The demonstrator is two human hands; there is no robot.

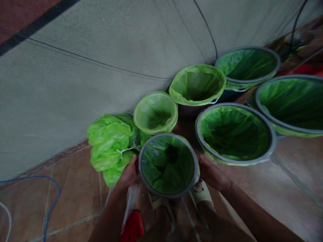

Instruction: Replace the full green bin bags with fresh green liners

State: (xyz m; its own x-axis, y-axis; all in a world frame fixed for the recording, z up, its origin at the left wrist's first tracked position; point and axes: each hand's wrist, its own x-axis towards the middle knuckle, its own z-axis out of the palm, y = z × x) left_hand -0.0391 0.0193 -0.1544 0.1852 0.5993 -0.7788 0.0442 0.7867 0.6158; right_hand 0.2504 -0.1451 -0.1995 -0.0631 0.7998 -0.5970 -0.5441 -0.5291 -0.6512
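Between my hands is a round trash bin (168,195) with a grey rim, lined with a green plastic bag (174,174). My left hand (130,170) is closed against its left side, just below the rim. On the opposite side my right hand (213,172) grips the bin, its fingers partly hidden. A larger lined bin (234,132) stands just beyond my right hand. Close to my left hand, a heap of green plastic bags (108,141) with a white tie lies on the floor.
Several more green-lined bins stand along the wall (106,40), among them a small one (155,112). My slippered feet (202,193) are below the held bin. A red object (133,227) lies near my left foot; a blue cable (54,201) curves across the tiles.
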